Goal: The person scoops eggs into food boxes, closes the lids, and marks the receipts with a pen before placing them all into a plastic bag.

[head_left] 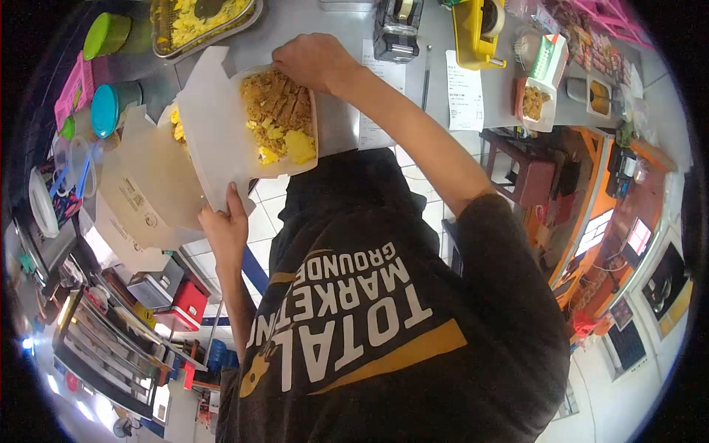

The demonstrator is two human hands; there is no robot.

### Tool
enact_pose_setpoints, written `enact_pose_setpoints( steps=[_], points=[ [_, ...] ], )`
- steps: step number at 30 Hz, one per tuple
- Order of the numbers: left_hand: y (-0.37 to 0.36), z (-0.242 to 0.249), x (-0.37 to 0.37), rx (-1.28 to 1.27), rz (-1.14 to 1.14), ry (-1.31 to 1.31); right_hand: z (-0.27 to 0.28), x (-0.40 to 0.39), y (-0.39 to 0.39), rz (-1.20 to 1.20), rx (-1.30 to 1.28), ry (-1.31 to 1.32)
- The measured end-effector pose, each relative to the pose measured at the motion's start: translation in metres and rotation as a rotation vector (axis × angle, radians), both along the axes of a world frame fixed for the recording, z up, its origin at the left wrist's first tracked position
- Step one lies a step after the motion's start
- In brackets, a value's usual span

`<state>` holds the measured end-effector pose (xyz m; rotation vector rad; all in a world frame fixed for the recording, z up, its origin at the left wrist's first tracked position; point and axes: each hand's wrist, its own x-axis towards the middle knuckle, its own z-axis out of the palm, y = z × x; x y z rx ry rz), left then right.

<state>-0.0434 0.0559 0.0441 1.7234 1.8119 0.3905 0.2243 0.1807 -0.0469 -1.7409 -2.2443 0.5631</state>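
A paper food box (316,140) sits with its lid up at the counter's near edge. Inside it lie sliced breaded fried chicken (275,102) and yellow scrambled egg (295,145). My left hand (225,221) pinches the near edge of the white box lid (214,125), thumb on top. At the box's far right corner, my right hand (317,63) has its fingers curled down beside the chicken; what the fingertips hold, if anything, is hidden. Left of the lid stands another open paper box (151,196), with some yellow food partly showing behind the lid.
A metal tray (203,48) of egg stands at the far left, near green (107,35) and teal-lidded (105,109) containers. Rightward are a black tape dispenser (397,33), a yellow tape dispenser (476,37), paper receipts (464,92), a pen (427,77) and a smaller food box (538,103).
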Motion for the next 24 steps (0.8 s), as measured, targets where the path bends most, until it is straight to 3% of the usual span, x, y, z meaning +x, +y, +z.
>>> enact_pose_setpoints(
  steps=[5, 6, 11, 13, 16, 19, 22, 23, 24],
  points=[
    [0.025, 0.0, 0.004, 0.076, -0.084, 0.112, 0.015, 0.03, -0.074, -0.201, 0.066, 0.081],
    [0.032, 0.0, 0.013, 0.131, -0.085, 0.002, 0.018, 0.036, -0.09, -0.253, 0.066, 0.104],
    [0.082, -0.02, 0.048, 0.284, -0.252, -0.209, 0.024, 0.066, -0.12, -0.426, -0.234, 0.339],
    [0.098, -0.025, 0.049, 0.208, -0.248, -0.258, 0.019, 0.074, -0.114, -0.477, -0.355, 0.473],
    [0.105, -0.024, 0.041, 0.053, -0.236, -0.388, 0.024, 0.077, -0.109, -0.44, -0.424, 0.233],
    [0.109, -0.029, 0.036, -0.067, -0.195, -0.536, 0.042, 0.074, -0.107, -0.509, 0.429, 0.14],
    [0.103, -0.026, 0.044, -0.132, -0.112, -0.727, 0.07, 0.073, -0.072, -0.25, 0.552, -0.053],
    [0.101, -0.024, 0.049, -0.164, -0.046, -0.768, 0.078, 0.079, -0.058, -0.077, 0.651, 0.15],
    [0.1, -0.023, 0.054, -0.192, 0.019, -0.812, 0.069, 0.081, -0.051, -0.058, 0.605, 0.27]
  ],
)
